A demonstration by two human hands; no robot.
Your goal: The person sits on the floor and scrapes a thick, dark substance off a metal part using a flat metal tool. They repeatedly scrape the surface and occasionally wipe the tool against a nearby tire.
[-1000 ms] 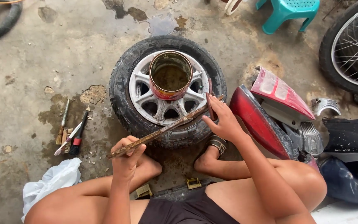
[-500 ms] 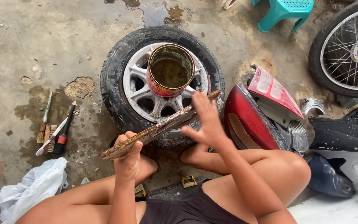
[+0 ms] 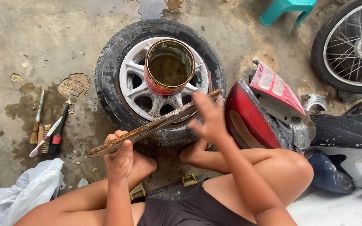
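- Left hand (image 3: 120, 157) grips the rusty flat bar (image 3: 153, 124) near its low end, slanting over the tyre's (image 3: 109, 79) near edge.
- Right hand (image 3: 209, 119), fingers spread, touches the bar's upper part.
- Paint can (image 3: 169, 67) sits on the wheel hub; brushes (image 3: 47, 132) lie well left on the floor (image 3: 30, 42).

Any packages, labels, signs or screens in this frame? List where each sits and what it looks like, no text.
Open tin can: on the hub of the tyre lying flat; round, red printed side, rusty rim, murky inside.
White plastic bag: lower left on the concrete floor; crumpled.
Tyre sidewall: raised moulded markings, black on black.
No signs or screens in view.
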